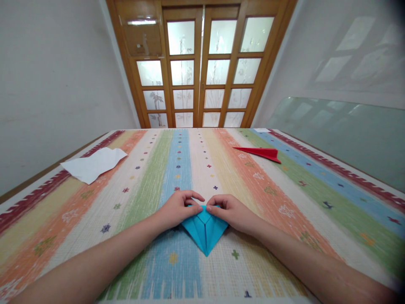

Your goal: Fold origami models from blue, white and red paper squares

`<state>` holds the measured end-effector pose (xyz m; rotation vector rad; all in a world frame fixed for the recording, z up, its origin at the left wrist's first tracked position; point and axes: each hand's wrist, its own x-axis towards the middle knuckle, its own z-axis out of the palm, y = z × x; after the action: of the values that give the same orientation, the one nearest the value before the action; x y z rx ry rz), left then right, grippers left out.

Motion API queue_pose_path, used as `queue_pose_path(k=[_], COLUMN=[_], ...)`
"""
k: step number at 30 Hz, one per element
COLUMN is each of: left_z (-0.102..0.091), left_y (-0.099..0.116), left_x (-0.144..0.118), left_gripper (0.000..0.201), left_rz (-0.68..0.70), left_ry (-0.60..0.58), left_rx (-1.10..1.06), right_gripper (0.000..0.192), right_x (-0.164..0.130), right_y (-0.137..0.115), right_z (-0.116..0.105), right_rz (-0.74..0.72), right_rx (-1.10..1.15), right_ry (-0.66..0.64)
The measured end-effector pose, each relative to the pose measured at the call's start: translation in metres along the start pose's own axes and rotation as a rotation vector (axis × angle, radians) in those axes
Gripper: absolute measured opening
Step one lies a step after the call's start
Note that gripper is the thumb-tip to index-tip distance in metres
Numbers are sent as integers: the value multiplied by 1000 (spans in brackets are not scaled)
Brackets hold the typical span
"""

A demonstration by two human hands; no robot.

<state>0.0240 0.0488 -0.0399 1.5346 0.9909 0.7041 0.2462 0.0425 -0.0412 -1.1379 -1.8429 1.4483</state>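
A blue folded paper (pixel 206 232) lies on the striped cloth in front of me, its long edge away from me and its point towards me. Creases and a centre line run down to that point. My left hand (pixel 182 206) is at its far left edge, with the thumb on the paper and the index finger stretched just above it. At the far right edge, my right hand (pixel 230 211) pinches the paper between thumb and curled fingers. The two hands are close together but apart.
A red paper plane (pixel 261 153) rests further back on the right. On the left lies a white sheet with a wavy edge (pixel 95 164). The striped tablecloth (pixel 152 169) covers the table. Behind stand wooden glazed doors (pixel 199 84); a pale green panel (pixel 341 131) stands along the right.
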Motion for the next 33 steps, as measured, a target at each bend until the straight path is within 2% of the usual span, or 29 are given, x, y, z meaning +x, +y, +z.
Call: queue_pose_path(k=[5,10,19,23,29,33], left_z=[0,-2,-16,-18,-18,-18], left_y=[-1,3,2,1,1,2], left_x=[2,2,2,3,3,3], left_gripper=[29,31,40,45,44,46], left_rz=[15,-6,-36,-99,-65,-77], left_ry=[-33,-56,-55,-53,15,51], left_rx=[43,91,32,-61,-90,-142], right_gripper=[30,30,39,43,41,39], right_x=[1,0,-2,-2,-3,-3], right_y=[-2,-3,-6,-6,-3,0], right_z=[2,2,-2,-3,-7,-7], right_rz=[-22,-36,39,61,118,157], right_rx=[-50,-57,121,191,272,316], right_ry=[45,46,45,68,86,35])
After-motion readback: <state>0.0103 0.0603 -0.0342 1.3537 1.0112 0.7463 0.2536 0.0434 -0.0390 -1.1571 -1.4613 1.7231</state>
